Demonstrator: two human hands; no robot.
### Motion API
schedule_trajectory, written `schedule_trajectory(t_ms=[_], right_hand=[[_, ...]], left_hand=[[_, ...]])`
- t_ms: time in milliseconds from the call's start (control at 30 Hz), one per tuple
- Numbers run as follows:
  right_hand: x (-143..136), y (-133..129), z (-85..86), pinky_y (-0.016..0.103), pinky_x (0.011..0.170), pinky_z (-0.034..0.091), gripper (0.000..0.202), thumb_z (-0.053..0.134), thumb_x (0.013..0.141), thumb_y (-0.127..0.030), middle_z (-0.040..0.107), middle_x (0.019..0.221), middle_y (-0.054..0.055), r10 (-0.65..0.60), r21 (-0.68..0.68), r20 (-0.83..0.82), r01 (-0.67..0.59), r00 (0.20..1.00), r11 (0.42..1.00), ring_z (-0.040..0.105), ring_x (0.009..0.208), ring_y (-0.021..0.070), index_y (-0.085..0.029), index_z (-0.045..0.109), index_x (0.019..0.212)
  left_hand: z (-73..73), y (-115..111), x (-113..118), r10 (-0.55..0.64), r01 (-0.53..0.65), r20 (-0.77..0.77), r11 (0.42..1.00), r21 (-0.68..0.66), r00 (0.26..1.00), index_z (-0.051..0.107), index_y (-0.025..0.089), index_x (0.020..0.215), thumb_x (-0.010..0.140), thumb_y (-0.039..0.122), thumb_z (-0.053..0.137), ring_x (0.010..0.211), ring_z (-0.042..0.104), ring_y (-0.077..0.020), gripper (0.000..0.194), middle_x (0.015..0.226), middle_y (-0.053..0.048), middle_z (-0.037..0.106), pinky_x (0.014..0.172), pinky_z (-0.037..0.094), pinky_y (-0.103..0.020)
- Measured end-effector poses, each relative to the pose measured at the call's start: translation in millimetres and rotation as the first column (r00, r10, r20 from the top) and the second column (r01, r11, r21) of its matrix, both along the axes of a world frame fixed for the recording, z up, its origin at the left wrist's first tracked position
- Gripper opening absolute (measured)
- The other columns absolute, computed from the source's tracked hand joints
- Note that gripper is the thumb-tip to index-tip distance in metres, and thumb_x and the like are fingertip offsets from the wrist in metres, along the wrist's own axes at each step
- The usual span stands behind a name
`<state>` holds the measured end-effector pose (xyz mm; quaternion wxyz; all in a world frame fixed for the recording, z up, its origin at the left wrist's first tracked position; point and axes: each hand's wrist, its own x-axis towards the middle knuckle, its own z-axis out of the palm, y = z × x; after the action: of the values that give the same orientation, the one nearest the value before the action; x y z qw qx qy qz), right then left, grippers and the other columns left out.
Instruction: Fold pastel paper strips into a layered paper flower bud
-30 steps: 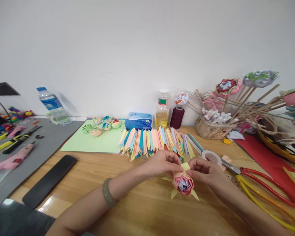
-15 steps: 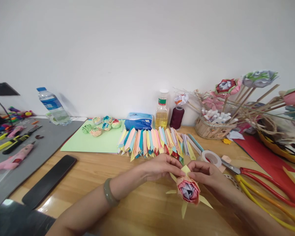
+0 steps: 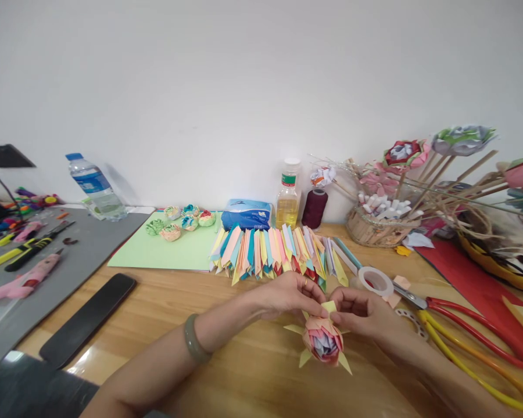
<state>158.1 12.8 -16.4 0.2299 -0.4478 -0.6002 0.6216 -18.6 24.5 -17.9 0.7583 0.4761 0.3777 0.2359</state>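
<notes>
A folded paper flower in pink and lilac, with pale yellow pointed petals sticking out around it, is held up over the wooden table. At its upper edge my left hand pinches it from the left, thumb and fingertips together. From the right, my right hand pinches the same top side, beside a yellow petal between the two hands. Fingertips hide part of the flower's back. Just behind my hands lies a row of folded paper strips in many colours.
Red and yellow handled scissors and a tape roll lie right. A black phone is left. Small paper flowers sit on green paper. Behind stand a glue bottle, a thread spool and a basket.
The paper flower has turned between my fingers and shifted slightly left, so its yellow petals point in different directions. Both hands keep pinching its upper edge.
</notes>
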Motion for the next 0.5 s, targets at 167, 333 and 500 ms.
schedule_trajectory(t_ms=[167, 333, 500], right_hand=[[-2, -1, -0.3, 0.02, 0.048, 0.03, 0.021, 0.064, 0.061, -0.031, 0.047, 0.054, -0.006, -0.033, 0.03, 0.029, 0.032, 0.999, 0.999, 0.042, 0.051, 0.0077, -0.016, 0.05, 0.059], [-3, 1, -6.5, 0.02, 0.047, 0.029, 0.02, 0.062, 0.065, -0.032, 0.046, 0.054, -0.006, -0.02, 0.077, 0.065, 0.015, 0.998, 0.997, 0.041, 0.05, 0.0073, -0.016, 0.05, 0.062], [-3, -1, -11.2, 0.02, 0.046, 0.031, 0.019, 0.058, 0.069, -0.032, 0.044, 0.055, -0.006, -0.031, 0.163, 0.094, 0.015, 0.995, 0.986, 0.041, 0.05, 0.0077, -0.017, 0.048, 0.062]], left_hand=[[2.8, 0, 1, 0.051, -0.051, -0.019, 0.999, -0.003, 0.999, 0.058, 0.011, 0.059, 0.043, 0.023, 0.074, 0.051, 0.05, -0.0073, 0.026, 0.054, 0.003, 0.056, 0.053, 0.038, -0.023], [-0.2, 1, 1, 0.063, -0.062, -0.009, 0.997, 0.048, 0.998, 0.057, 0.011, 0.058, 0.043, 0.023, 0.074, 0.052, 0.05, -0.0066, 0.026, 0.054, 0.003, 0.056, 0.054, 0.038, -0.022], [-5.4, 2, 1, 0.087, -0.083, -0.024, 0.988, 0.134, 0.996, 0.057, 0.011, 0.06, 0.046, 0.025, 0.074, 0.052, 0.049, -0.0068, 0.026, 0.056, 0.003, 0.055, 0.052, 0.037, -0.021]])
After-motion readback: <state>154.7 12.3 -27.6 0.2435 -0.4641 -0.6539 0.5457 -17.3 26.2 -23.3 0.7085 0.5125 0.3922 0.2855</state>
